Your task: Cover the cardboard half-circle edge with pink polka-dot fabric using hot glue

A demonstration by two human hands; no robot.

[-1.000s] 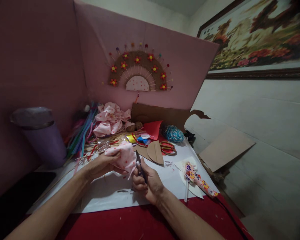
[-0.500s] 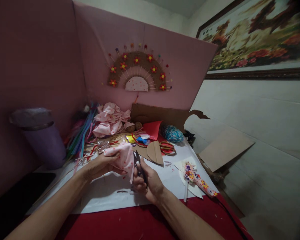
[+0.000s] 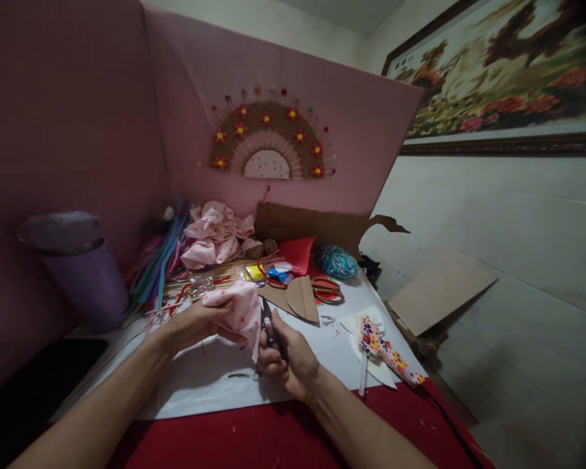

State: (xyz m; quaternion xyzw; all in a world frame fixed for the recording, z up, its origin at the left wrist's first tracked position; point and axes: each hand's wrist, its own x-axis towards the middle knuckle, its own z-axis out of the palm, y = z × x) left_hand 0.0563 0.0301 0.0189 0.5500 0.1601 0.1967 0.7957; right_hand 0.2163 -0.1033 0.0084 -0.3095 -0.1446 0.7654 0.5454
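Observation:
Pinched in my left hand (image 3: 209, 324) is a piece of pink dotted fabric (image 3: 241, 311), which hangs over the white sheet in front of me. My right hand (image 3: 290, 358) grips small dark thread snips (image 3: 269, 329), blades pointing up at the fabric's right edge. Whether the blades touch the cloth I cannot tell. Just beyond lies a folded semicircle of brown cardboard (image 3: 301, 298). A pair of scissors (image 3: 328, 290) rests to its right on red material.
A flower-patterned glue gun (image 3: 388, 352) lies at right, its cord trailing forward. Behind are crumpled pink fabric (image 3: 213, 234), blue yarn (image 3: 339, 262), a red sheet (image 3: 297, 254) and pipe cleaners (image 3: 168, 251). A purple tumbler (image 3: 85, 280) stands left. A flowered cardboard arch (image 3: 267, 120) hangs on the pink panel.
The snips' blades have come closer together at the fabric's edge. Both hands stay in nearly the same place, and the fabric has barely shifted.

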